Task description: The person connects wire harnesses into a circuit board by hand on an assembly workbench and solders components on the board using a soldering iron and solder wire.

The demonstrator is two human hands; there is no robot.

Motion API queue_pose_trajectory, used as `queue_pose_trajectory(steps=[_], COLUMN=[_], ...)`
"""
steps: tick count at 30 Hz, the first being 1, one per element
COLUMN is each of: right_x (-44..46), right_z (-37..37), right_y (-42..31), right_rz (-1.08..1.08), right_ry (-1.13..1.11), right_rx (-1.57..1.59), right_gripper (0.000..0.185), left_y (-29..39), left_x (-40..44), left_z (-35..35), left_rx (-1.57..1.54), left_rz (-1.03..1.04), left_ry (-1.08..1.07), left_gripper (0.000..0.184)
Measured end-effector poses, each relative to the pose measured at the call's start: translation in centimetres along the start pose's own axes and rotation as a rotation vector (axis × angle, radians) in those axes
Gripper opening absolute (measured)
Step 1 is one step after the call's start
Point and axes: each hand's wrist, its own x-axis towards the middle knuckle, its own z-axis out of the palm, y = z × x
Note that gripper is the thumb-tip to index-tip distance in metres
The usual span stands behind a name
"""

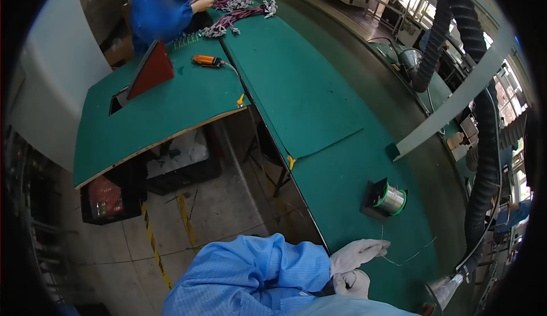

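My left hand (359,254), in a white glove and blue sleeve, reaches over the green bench edge. Its fingers are stretched out together, pointing right. Thin solder wire (407,260) curves past the fingertips; whether they touch it I cannot tell. Just below, against the left hand's heel, my gloved right hand (353,284) is closed with fingers curled; what it grips, if anything, is hidden. Beyond the hands, a spool of solder wire (392,200) with green rims sits in a dark holder (371,197).
An orange-handled tool (207,61) lies on the far bench (188,91) near a red tilted panel (152,71). A co-worker in blue (156,17) handles bundled cables (236,17). Black bins (185,171) stand underneath. A pale post (450,102) and black hose (484,162) rise at right.
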Motion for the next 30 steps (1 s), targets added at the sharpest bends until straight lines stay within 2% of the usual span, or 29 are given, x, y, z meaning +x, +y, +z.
queue_pose_trajectory(steps=[1, 2, 4, 6, 13, 17, 18, 20, 22, 24, 25, 27, 28, 30], right_x=[1.3, 2.2, 5.1, 7.7, 13.1, 16.2, 17.2, 19.4, 21.7, 24.2, 25.3, 27.4, 28.2, 29.1], right_z=[0.1, 0.2, -0.5, -1.0, -2.6, -1.3, -0.6, 1.1, 3.6, 6.2, 7.3, 8.7, 9.4, 9.6], right_y=[-0.1, 0.0, -2.9, -4.2, -6.6, -6.6, -6.5, -6.6, -6.9, -7.1, -7.2, -7.8, -8.3, -9.3], right_rz=[0.004, 0.221, 0.616, 0.749, 0.837, 0.887, 0.899, 0.929, 0.964, 1.017, 1.030, 1.047, 1.057, 1.079], right_ry=[-0.010, -0.003, 0.047, 0.108, -0.112, -0.186, -0.179, -0.176, -0.168, -0.112, -0.087, -0.057, -0.014, 0.048], right_rx=[0.005, 0.161, 0.550, 0.685, 0.808, 0.827, 0.832, 0.835, 0.838, 0.781, 0.768, 0.735, 0.723, 0.679], right_gripper=[0.022, 0.025, 0.023, 0.024, 0.025, 0.028, 0.030, 0.031, 0.032, 0.034, 0.033, 0.032, 0.032, 0.030], left_y=[-0.3, 1.8, 7.1, 8.6, 23.5, 31.5, 33.1, 35.4, 39.2, 43.1, 44.4, 47.5, 48.4, 50.1], left_x=[0.6, 0.8, 0.1, 0.2, -1.7, -2.3, -2.0, -1.4, -0.4, 0.7, 1.1, 1.5, 1.6, 1.8], left_z=[-1.1, -2.5, -3.9, -5.8, -9.3, -14.7, -17.5, -25.4, -33.9, -43.0, -48.3, -54.6, -57.4, -61.4], left_rx=[-0.266, -0.246, -0.152, -0.121, 0.210, 0.379, 0.376, 0.377, 0.865, 1.226, 1.389, 1.643, 1.785, 1.838], left_rz=[-0.149, -0.257, -0.335, -0.307, -0.283, -0.185, -0.151, 0.023, 0.139, 0.184, 0.150, -0.140, -0.215, -0.552], left_ry=[-0.008, -0.033, 0.117, 0.260, 0.690, 0.915, 0.977, 1.061, 1.179, 1.307, 1.390, 1.450, 1.456, 1.393], left_gripper=[0.044, 0.049, 0.054, 0.059, 0.065, 0.064, 0.065, 0.054, 0.042, 0.038, 0.036, 0.035, 0.034, 0.037])
